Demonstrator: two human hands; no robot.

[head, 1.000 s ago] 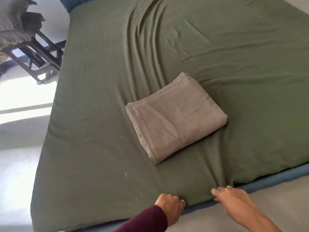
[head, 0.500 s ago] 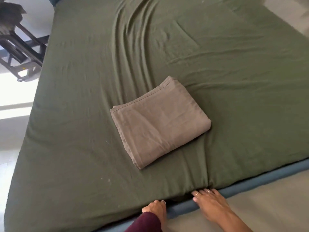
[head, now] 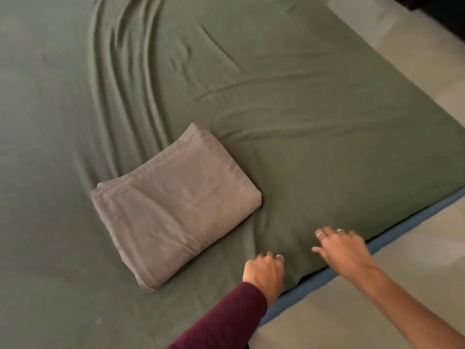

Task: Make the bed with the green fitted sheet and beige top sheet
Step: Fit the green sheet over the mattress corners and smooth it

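Since the earlier frame both hands have come up from the mattress edge onto the green fitted sheet [head: 302, 109]. The left hand [head: 264, 273], in a maroon sleeve [head: 221, 321], has fingers curled; whether it grips fabric cannot be told. The right hand [head: 339, 250] lies spread, fingers blurred. The folded beige top sheet [head: 173, 210] lies left of centre, just left of both hands, untouched.

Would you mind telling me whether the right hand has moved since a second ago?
Yes. The right hand has come up from the blue bed edge onto the green fitted sheet.
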